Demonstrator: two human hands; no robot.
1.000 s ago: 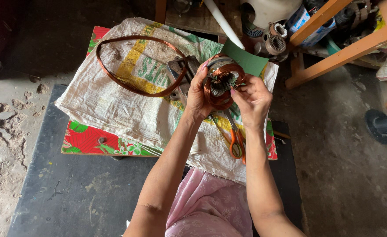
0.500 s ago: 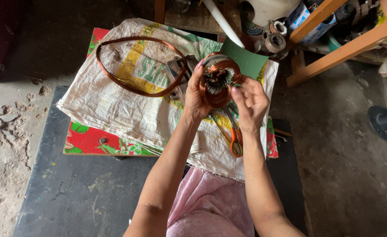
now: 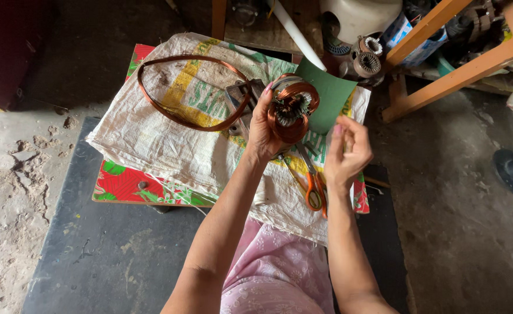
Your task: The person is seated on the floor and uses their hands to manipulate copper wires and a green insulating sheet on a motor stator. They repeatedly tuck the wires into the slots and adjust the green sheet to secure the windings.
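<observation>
The left hand [image 3: 262, 131] is closed around a motor stator [image 3: 291, 107] wound with copper wire, holding it up above the middle of the bench [image 3: 122, 183], its open end turned toward the camera. The right hand [image 3: 346, 152] is just to the right of it, apart from the stator, with its fingers curled and pinched together; whether it holds anything between them cannot be told. Behind both hands a green sheet of insulating paper [image 3: 332, 93] lies on the white woven sack [image 3: 152, 145] that covers the bench. A large loop of copper wire [image 3: 181, 87] rests on the sack to the left. Orange-handled scissors [image 3: 313, 189] lie near the right hand, on the sack's near edge.
</observation>
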